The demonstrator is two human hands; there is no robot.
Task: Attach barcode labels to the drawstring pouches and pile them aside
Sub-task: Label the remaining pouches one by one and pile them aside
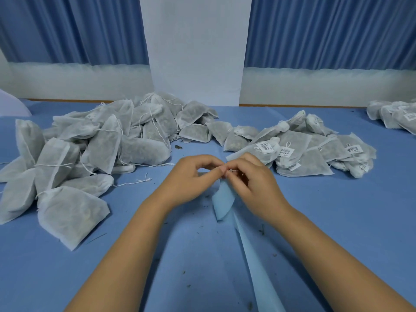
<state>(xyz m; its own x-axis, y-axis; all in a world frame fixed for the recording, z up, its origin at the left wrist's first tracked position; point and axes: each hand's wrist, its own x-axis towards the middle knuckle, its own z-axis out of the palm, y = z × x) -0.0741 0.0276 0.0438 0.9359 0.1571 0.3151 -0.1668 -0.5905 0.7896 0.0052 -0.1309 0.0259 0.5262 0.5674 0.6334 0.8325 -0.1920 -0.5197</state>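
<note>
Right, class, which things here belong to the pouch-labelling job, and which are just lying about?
Job in hand: unlabelled pouch pile; labelled pouch pile; blue label strip, pinched by left hand and right hand.
Lying about: loose string; dark crumbs; curtains.

Even, soft, bluish light; faint shadows; wide-angle bowing at edges; foreground perhaps slightly blurred.

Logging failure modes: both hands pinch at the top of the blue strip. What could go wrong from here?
The left hand and right hand pinch the top of the blue strip; what they peel is hidden; a label could curl or stick to fingers.
The unlabelled pile reaches the labelled pile at the back; pouches could mix.
</note>
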